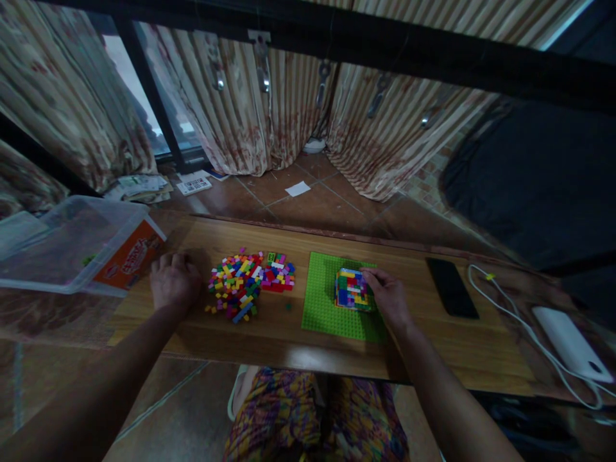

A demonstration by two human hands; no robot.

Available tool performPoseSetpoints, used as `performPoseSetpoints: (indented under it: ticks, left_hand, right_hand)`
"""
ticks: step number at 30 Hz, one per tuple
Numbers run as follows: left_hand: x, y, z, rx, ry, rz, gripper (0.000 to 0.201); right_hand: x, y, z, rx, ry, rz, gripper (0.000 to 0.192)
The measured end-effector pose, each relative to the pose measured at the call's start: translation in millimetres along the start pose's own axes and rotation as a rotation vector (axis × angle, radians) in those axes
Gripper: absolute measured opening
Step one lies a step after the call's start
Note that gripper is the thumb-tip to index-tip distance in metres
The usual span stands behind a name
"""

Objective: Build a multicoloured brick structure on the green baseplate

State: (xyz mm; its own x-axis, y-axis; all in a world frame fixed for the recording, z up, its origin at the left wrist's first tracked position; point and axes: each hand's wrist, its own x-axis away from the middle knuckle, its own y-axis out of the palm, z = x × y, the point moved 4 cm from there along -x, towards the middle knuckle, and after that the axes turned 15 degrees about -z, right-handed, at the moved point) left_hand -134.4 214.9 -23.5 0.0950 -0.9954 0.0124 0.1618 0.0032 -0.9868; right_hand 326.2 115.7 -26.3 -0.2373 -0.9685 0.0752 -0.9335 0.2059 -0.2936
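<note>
In the head view, the grip of the right hand is closed about the right side of the multicoloured brick block, fingertips laid on its top edge, apparently so that it is steadied on the green baseplate. The block is seated upright on the plate's far right part; it is nearly cubic, so no long axis can be told, and its studded top is turned upward. The left hand is rested knuckles-up on the table, fingers curled, nothing visibly held, just beside the pile of loose bricks, kept within reach.
</note>
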Motion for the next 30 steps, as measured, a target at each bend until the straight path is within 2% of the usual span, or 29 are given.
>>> performPoseSetpoints:
  ticks: [10, 13, 15, 19, 21, 24, 27, 30]
  left_hand:
    - [0, 0.7, 0, -0.001, -0.014, 0.029, 0.038]
    - [0, 0.9, 0, 0.001, -0.019, 0.039, 0.04]
    - [0, 1.3, 0, -0.005, -0.023, 0.044, 0.041]
    - [0, 1.5, -2, 0.004, -0.009, 0.06, 0.04]
    - [0, 1.3, -2, 0.018, -0.004, 0.061, 0.039]
    - [0, 1.0, -2, 0.024, -0.011, 0.052, 0.039]
    - [1, -0.1, -2, 0.015, -0.028, 0.056, 0.038]
    - [2, -0.9, 0, 0.015, -0.028, 0.058, 0.037]
  right_hand:
    - [5, 4, -3, 0.102, -0.086, -0.02, 0.044]
    - [4, 3, -2, 0.089, -0.056, -0.031, 0.045]
    - [3, 1, 2, 0.005, -0.011, -0.027, 0.046]
    - [6, -14, 6, -0.262, -0.035, 0.161, 0.044]
    - [13, -20, 6, -0.276, -0.07, 0.227, 0.044]
    - [32, -21, 3, -0.113, -0.066, 0.214, 0.044]
    - [61, -11, -5, 0.145, -0.074, 0.195, 0.047]
    - [94, 9, -23, 0.442, -0.194, 0.254, 0.042]
